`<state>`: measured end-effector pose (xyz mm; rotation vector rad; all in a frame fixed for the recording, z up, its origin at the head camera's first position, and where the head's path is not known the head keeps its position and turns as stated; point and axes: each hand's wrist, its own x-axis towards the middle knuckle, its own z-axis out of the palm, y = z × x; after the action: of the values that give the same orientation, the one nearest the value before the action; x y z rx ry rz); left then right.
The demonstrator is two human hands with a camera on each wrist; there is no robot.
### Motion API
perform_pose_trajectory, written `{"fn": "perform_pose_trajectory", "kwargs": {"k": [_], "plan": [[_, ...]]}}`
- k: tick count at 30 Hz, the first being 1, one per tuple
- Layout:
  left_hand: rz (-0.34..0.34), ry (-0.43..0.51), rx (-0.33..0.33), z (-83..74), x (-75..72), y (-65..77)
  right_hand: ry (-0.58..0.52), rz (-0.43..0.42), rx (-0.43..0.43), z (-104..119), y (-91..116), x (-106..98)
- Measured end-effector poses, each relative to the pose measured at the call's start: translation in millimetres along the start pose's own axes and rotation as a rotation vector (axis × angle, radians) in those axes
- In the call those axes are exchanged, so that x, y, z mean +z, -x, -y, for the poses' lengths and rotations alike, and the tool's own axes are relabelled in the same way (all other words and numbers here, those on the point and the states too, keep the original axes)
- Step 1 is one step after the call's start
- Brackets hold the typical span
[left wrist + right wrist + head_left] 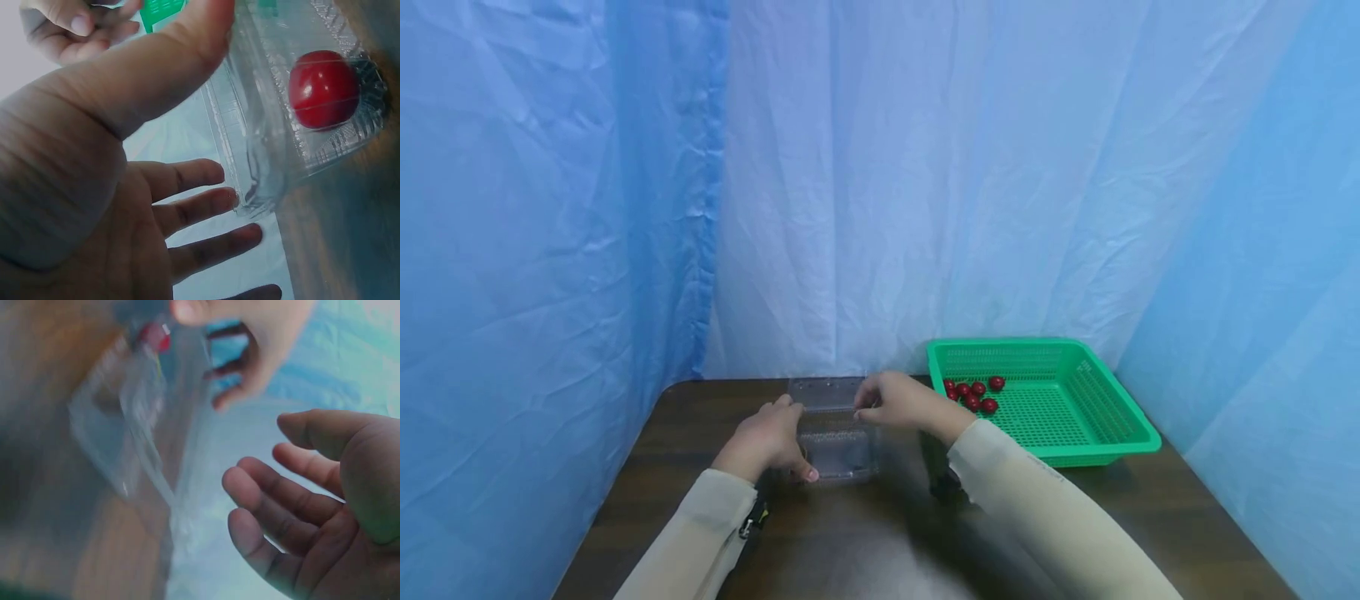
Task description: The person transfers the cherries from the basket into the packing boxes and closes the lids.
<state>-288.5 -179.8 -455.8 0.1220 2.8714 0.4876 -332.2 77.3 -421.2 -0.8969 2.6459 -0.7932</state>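
Note:
A clear plastic clamshell box [842, 460] stands on the table with its lid [823, 393] raised toward the back. Inside it, at one end, lies a small shiny red fruit [324, 89], like a cherry tomato. My left hand [766, 437] rests at the box's left side, its thumb against the plastic and its fingers stretched out along the lid's edge. Over the right end of the box hovers my right hand [898, 400]; in the right wrist view its fingers [244, 487] are loosely bent around nothing.
To the right stands a green plastic basket [1105, 450] with several red fruits [972, 402] in its left end. The dark wooden table [820, 542] ends at a light blue curtain [887, 208] behind and at both sides. My right forearm passes in front of the basket's near left corner.

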Motion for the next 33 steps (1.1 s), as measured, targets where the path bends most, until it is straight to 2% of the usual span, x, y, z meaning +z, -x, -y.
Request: {"fn": "perform_pose_trajectory", "kwargs": {"k": [4,12,18,21,24,28,33], "plan": [[-0.017,-0.017,0.013,0.9,1.3,1.0,-0.009,-0.028,0.031,-18.1,10.0,-27.1],[-0.005,0.038,0.006,1.3,1.3,3.8,-0.068,-0.048,0.208,-64.5,26.5,-79.6],[-0.007,0.026,0.013,0.6,2.2,3.7,-0.141,-0.063,0.276,-104.3,38.3,-111.9],[-0.014,0.020,0.014,-0.1,2.2,3.0,-0.145,-0.079,0.301,-123.3,43.5,-120.8],[-0.017,0.010,0.015,-0.9,1.7,2.9,-0.102,-0.093,0.334,-140.4,47.6,-125.0],[-0.013,0.001,0.017,-1.0,1.6,4.0,-0.061,-0.109,0.386,-161.5,49.7,-124.7],[-0.011,-0.002,0.025,-1.7,0.9,5.9,-0.052,-0.086,0.462,-184.4,49.6,-120.7]]}}
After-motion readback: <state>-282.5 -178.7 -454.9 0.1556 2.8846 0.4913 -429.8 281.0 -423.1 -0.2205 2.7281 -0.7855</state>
